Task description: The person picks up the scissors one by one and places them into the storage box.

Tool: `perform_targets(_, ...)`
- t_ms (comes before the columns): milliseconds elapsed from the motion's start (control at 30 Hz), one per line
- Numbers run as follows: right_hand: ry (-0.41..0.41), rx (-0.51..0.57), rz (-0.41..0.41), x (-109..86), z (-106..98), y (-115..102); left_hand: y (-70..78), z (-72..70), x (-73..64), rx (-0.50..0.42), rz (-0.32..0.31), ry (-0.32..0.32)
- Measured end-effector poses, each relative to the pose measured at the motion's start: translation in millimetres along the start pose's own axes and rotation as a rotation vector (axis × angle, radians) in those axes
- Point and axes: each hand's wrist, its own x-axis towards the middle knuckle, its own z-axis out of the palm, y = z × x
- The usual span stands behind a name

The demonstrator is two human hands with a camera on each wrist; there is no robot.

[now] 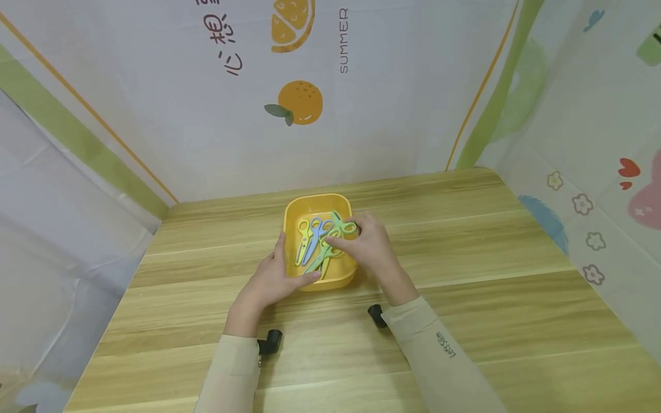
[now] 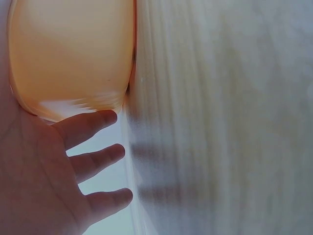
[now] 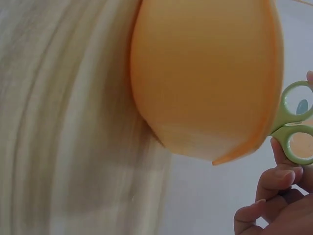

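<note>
A yellow bin (image 1: 292,207) stands on the wooden table, with several plastic children's scissors inside. Yellow scissors (image 1: 303,241) and blue scissors (image 1: 312,244) lie toward its left; one green pair (image 1: 321,259) lies across another yellow pair at the front. My left hand (image 1: 271,278) rests against the bin's front left corner, thumb over the front rim and fingers straight along the side. At the right rim, my right hand (image 1: 373,244) pinches the handle loops of the upper green scissors (image 3: 283,122) between thumb and forefinger. In the right wrist view, those loops stick out above the rim.
The wood-grain table (image 1: 206,287) extends to both sides of the bin. Behind it hangs a white curtain (image 1: 392,115) printed with oranges. Black camera mounts (image 1: 271,342) sit by both wrists, close above the tabletop.
</note>
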Motion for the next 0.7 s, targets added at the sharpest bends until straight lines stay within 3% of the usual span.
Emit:
perform_targets(467, 0.0, -0.052, 0.055, 0.0, 4.0, 5.9, -0.3, 0.2, 0.1, 0.005, -0.002, -0.004)
perform_targets(700, -0.039, -0.081, 0.079, 0.3, 6.1, 6.8, 0.1, -0.5, -0.2, -0.008, 0.005, 0.0)
